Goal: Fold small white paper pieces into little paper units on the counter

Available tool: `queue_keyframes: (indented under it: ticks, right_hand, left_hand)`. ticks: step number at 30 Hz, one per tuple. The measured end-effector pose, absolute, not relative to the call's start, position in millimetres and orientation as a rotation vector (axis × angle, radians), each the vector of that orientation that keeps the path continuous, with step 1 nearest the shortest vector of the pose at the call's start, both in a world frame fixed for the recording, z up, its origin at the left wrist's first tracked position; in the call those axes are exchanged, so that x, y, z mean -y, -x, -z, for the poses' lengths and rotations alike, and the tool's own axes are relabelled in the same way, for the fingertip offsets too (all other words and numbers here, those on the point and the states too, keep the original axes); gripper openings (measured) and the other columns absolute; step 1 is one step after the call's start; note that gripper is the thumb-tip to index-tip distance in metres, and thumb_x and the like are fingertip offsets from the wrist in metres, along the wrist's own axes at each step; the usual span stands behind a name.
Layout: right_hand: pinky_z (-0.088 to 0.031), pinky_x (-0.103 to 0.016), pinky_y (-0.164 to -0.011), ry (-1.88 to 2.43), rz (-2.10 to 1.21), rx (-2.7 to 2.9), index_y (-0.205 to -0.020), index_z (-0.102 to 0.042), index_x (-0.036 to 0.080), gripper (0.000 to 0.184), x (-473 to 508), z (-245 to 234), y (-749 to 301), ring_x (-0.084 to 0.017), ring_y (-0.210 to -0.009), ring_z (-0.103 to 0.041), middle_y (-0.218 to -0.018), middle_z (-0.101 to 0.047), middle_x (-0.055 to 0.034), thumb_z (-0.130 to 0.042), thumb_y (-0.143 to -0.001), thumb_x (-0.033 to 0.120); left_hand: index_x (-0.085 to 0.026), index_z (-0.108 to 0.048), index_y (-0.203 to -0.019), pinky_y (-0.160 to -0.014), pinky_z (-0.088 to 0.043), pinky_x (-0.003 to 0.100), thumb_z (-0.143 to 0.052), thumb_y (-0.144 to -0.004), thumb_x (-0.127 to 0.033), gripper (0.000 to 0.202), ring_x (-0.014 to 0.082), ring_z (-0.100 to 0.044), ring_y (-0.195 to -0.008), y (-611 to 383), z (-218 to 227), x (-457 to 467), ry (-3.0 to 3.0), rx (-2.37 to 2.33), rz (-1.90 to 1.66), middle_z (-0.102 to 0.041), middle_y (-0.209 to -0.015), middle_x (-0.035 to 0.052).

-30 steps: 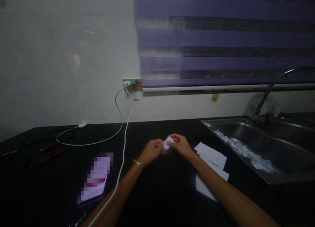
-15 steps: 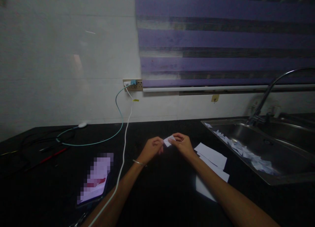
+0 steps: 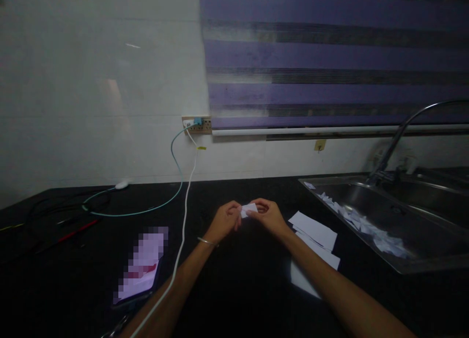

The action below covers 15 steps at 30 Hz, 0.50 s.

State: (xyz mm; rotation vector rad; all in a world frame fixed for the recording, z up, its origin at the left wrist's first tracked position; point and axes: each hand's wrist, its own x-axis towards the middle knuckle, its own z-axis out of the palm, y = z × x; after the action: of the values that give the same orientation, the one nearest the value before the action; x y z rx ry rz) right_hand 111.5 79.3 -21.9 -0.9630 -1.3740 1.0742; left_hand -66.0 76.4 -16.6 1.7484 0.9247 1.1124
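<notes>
Between my two hands, above the black counter (image 3: 234, 284), is a small folded piece of white paper (image 3: 250, 209). My left hand (image 3: 226, 219) is closed, pinching the paper's left end; a thin bangle circles that wrist. My right hand (image 3: 270, 215) grips the right side, its thumb lying across the front of the paper. The fingers of that hand behind the paper are partly hidden. Beside my right forearm lie several loose white paper sheets (image 3: 315, 230), overlapping one another and partly covered by the arm.
Folded paper pieces (image 3: 361, 225) line the near left rim of the steel sink (image 3: 410, 265), under a curved faucet (image 3: 394, 145). At left a lit phone (image 3: 141, 269) lies on the counter. A white cable (image 3: 186, 206) crosses my left forearm from the wall socket (image 3: 201, 125).
The small paper has turned to lie more level and shifted slightly left between my fingers. My right hand has moved a little left toward my left hand.
</notes>
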Motion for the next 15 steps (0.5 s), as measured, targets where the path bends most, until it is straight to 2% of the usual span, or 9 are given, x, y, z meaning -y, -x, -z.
queue_keyframes:
  ticks: [4, 9, 12, 15]
  right_hand:
    - [-0.052, -0.034, -0.071, 1.03, -0.935, 1.424, -0.082, -0.068, 0.016, 0.024, -76.4, 18.7, -113.1, -0.022, -0.074, -0.068, -0.079, -0.072, -0.0068, -0.077, -0.064, 0.03]
    - [-0.051, -0.034, -0.073, 1.043, -0.54, 1.571, -0.082, -0.07, 0.019, 0.01, -68.9, 19.9, -111.5, -0.022, -0.079, -0.066, -0.083, -0.071, -0.0065, -0.063, -0.078, 0.025]
    - [-0.05, -0.037, -0.08, 0.981, -0.348, 1.697, -0.083, -0.071, 0.021, 0.015, -67.3, 25.0, -108.7, -0.022, -0.084, -0.065, -0.087, -0.07, -0.0069, -0.057, -0.08, 0.016]
    - [-0.05, -0.038, -0.085, 0.903, -0.307, 1.76, -0.086, -0.071, 0.022, 0.022, -68.4, 28.7, -106.9, -0.022, -0.09, -0.064, -0.091, -0.07, -0.0067, -0.055, -0.079, 0.01]
  left_hand:
    - [-0.014, -0.058, -0.089, -0.04, -0.032, 0.017, -0.055, -0.085, -0.053, 0.039, 0.0073, -0.048, -0.041, 65.2, 20.2, -81.2, -1.652, -0.94, -1.081, -0.058, -0.056, -0.0025]
    - [-0.011, -0.066, -0.091, -0.037, -0.023, 0.016, -0.051, -0.084, -0.061, 0.053, 0.0071, -0.049, -0.042, 66.4, 20.1, -85.0, -1.509, -1.002, -0.948, -0.062, -0.061, 0.0032]
    - [-0.01, -0.067, -0.08, -0.038, -0.025, 0.015, -0.054, -0.083, -0.059, 0.051, 0.0066, -0.049, -0.044, 67.1, 18.2, -84.4, -1.524, -0.999, -0.942, -0.062, -0.061, 0.0041]
    - [-0.01, -0.068, -0.075, -0.041, -0.031, 0.016, -0.058, -0.081, -0.055, 0.046, 0.0081, -0.052, -0.051, 67.4, 18.3, -83.9, -1.521, -0.967, -1.0, -0.063, -0.064, 0.0047]
